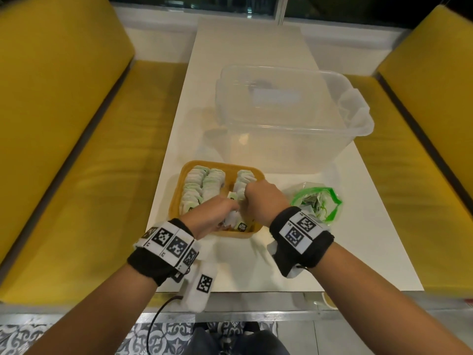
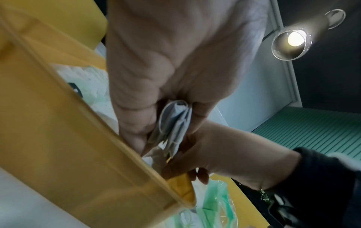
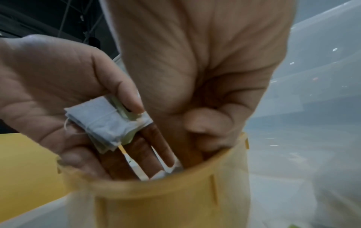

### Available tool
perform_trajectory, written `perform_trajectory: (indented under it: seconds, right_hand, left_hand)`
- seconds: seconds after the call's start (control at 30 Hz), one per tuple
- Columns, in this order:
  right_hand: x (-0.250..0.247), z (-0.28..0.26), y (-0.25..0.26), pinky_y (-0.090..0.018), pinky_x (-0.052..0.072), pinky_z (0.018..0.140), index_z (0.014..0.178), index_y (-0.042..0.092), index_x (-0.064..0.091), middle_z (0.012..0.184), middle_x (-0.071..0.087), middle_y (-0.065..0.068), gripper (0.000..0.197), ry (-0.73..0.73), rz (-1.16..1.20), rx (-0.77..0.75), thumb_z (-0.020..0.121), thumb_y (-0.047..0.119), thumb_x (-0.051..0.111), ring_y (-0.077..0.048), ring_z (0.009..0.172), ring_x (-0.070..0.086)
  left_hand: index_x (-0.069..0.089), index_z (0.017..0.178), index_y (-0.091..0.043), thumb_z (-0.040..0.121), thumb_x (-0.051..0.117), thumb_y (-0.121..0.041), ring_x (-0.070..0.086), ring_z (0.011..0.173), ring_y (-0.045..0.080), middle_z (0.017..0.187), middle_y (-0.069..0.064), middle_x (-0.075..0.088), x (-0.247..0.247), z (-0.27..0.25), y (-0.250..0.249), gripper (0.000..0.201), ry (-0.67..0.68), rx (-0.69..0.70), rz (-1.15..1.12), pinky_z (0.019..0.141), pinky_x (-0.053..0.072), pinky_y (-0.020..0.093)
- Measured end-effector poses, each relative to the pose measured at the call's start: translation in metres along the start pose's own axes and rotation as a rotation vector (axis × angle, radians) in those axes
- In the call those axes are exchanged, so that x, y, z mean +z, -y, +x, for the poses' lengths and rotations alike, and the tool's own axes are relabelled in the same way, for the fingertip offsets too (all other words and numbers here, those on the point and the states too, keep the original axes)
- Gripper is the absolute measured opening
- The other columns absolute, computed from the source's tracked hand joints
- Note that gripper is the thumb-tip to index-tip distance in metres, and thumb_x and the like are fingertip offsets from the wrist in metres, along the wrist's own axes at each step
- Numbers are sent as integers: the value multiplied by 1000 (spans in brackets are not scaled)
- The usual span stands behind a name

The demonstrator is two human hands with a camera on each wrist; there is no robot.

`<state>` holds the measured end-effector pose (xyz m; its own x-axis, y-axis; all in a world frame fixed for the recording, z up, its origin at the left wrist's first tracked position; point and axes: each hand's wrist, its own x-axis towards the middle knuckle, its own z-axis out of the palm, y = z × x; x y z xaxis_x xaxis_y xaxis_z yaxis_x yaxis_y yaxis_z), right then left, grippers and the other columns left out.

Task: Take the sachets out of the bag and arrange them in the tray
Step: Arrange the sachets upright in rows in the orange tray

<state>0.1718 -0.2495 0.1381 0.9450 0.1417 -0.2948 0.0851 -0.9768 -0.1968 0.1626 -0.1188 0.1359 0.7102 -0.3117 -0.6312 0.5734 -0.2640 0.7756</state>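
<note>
**Fig.: Slotting sachets into tray row**

Left hand [image 3: 58, 95] pinching small stack of white paper sachets [image 3: 105, 123] over yellow plastic tray [image 1: 179, 190], centre frame. Right hand [image 1: 263, 198] curled at third row; held item: can't tell. Best done upright, tags aligned. Count: 3 rows, 1 tray, 1 green-edged clear bag [image 1: 317, 203] w/ sachets, centre right.

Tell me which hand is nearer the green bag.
Right. The right hand is over the tray, just left of the green bag; the left hand, holding sachets, is farther left.
</note>
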Motion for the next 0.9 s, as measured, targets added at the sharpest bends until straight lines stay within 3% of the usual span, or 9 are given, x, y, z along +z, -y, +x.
perform_trajectory:
  seconds: [0.13,0.2,0.3,0.37,0.47,0.57,0.67,0.77,0.9]
  right_hand:
    - [-4,-1,5,-30,44,70,73,15,43,83,46,-6,20,2,38,-3,91,14,51,-23,74,48]
    - [-1,1,4,-30,44,70,69,15,41,80,49,-6,24,-5,63,18,90,15,52,-23,73,48]
    - [-2,-1,1,-30,42,68,65,16,43,70,44,0,26,-27,95,48,89,14,53,-26,75,52]
    - [-6,-4,-2,-31,45,72,84,10,59,83,50,-3,8,-56,117,45,89,15,55,-28,82,55]
    - [-10,-5,-2,-34,52,78,100,8,66,97,61,-11,20,-175,145,27,87,8,51,-30,86,59]
    - [-8,-4,8,-34,51,72,91,10,66,85,59,-6,17,-209,169,-48,85,6,51,-27,80,58]
    - [1,0,30,-32,48,64,83,9,61,77,56,-5,11,-130,69,-165,80,3,52,-27,77,57]
    - [13,10,50,-35,51,72,103,8,62,97,61,-10,20,-22,-64,-264,86,9,53,-29,90,61]
    - [21,25,64,-39,54,75,105,11,60,106,62,-11,19,-14,-177,-326,86,14,57,-32,98,61]
  left_hand:
    - [56,95,-14,96,42,-7,54,80,16,84,6,57,4,0,-2,16,-17,-9,-52,64,42,22]
    - [56,89,-16,97,41,-7,55,75,12,75,1,60,4,-2,-3,19,-46,4,-76,60,43,21]
    - [56,85,-16,97,43,-7,55,77,15,76,2,58,-2,-5,-4,20,-92,20,-97,67,44,25]
    - [59,94,-12,96,46,-9,57,84,17,88,5,59,-13,-8,-5,14,-103,38,-100,68,47,27]
    - [61,108,-10,96,47,-9,61,106,23,115,9,62,-42,-13,-10,18,-198,149,-173,78,54,29]
    - [60,106,-7,94,43,0,64,98,30,98,15,68,-72,-23,-10,22,-406,258,-213,73,53,28]
    - [61,87,-11,92,41,3,64,84,25,81,8,66,-81,-34,6,24,-520,326,-31,70,51,28]
    - [65,87,-17,93,44,-4,61,82,18,86,2,68,-72,-42,32,26,-450,421,296,72,47,31]
    - [54,83,-24,94,45,-14,56,76,25,81,1,60,-61,-43,56,17,-366,545,737,63,42,34]
